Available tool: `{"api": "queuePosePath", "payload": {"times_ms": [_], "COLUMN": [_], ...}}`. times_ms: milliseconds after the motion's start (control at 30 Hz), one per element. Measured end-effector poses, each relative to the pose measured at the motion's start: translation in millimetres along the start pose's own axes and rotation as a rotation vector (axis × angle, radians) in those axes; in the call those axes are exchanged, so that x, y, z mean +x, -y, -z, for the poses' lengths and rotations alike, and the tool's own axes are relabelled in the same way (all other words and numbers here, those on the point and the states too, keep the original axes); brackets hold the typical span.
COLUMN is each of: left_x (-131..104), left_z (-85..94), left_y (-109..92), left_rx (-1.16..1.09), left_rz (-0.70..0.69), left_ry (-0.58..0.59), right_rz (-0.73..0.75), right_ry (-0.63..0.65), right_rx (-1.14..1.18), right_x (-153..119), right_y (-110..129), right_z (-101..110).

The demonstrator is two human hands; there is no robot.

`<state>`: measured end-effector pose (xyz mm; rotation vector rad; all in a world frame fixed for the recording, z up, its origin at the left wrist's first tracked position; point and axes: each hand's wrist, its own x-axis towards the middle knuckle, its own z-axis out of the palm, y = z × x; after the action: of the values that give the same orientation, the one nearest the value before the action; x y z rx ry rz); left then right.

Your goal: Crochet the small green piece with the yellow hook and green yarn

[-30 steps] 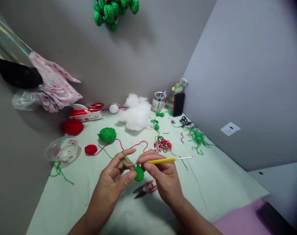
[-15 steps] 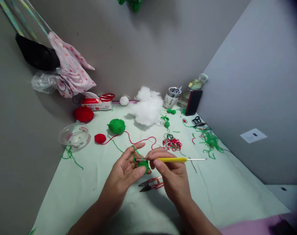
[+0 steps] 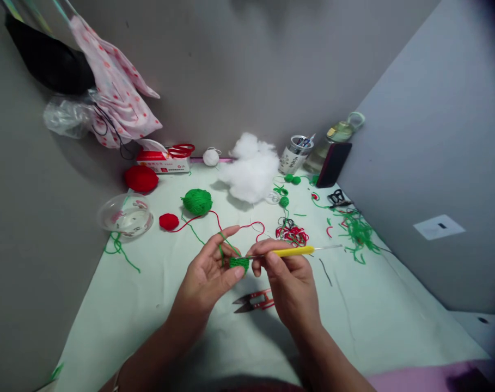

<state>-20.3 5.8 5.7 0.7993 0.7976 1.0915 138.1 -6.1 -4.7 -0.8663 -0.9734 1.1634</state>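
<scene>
Between thumb and fingers, my left hand (image 3: 208,272) pinches a small green crocheted piece (image 3: 239,264). Green yarn (image 3: 221,251) loops round its raised forefinger. My right hand (image 3: 290,277) grips a crochet hook (image 3: 294,251) by its yellow handle, a thin metal end sticking out at each side. The hook's left tip meets the upper edge of the green piece; whether it is through a stitch, I cannot tell. Just below the hands lie thread snips (image 3: 253,300) with dark blades and orange-red handles, partly covered by my right hand. A green yarn ball (image 3: 197,202) rests farther back.
White stuffing (image 3: 251,169) sits at the back, near a pen cup (image 3: 296,155), a bottle (image 3: 337,136) and a phone (image 3: 334,165). Left are red yarn balls (image 3: 141,178), a clear bowl (image 3: 127,218) and red scissors (image 3: 181,150) on a box. Yarn scraps (image 3: 359,228) lie right.
The view has shifted a little, so the table things sit higher in the picture. The green piece has turned slightly, with the hook now lying along its top edge. Both grips stay.
</scene>
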Motion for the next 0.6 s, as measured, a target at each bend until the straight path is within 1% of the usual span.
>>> {"api": "queuePosePath", "payload": {"times_ms": [100,200,267,333,400,467,600], "left_x": [-0.5,-1.8,-2.6,-2.8,-2.6,-2.5,-5.9], "left_z": [-0.8,-0.8,-0.9,-1.0,-0.7,-0.2,-1.1], "left_y": [-0.6,-1.5,-2.1,-2.4,-2.3,-1.4,2.2], "left_rx": [0.007,0.034,0.057,0.084,0.126,0.189,0.344], "left_rz": [-0.009,-0.017,-0.024,-0.036,-0.048,-0.070,-0.174], "left_ry": [-0.022,-0.027,-0.040,-0.078,-0.107,-0.133,-0.220], "right_rz": [-0.011,-0.009,0.006,0.052,0.141,0.263,0.522], "right_ry": [-0.016,0.007,0.039,0.067,0.087,0.123,0.223], "right_rx": [0.038,0.033,-0.003,-0.085,-0.230,-0.403,-0.697], "right_x": [3.3,4.6,3.3,0.6,-2.6,-5.5,-11.0], "right_y": [2.7,5.9,7.3,9.0,11.9,15.5,18.0], "right_z": [-3.5,-4.1,-2.3,0.2,1.8,1.8,-0.9]}}
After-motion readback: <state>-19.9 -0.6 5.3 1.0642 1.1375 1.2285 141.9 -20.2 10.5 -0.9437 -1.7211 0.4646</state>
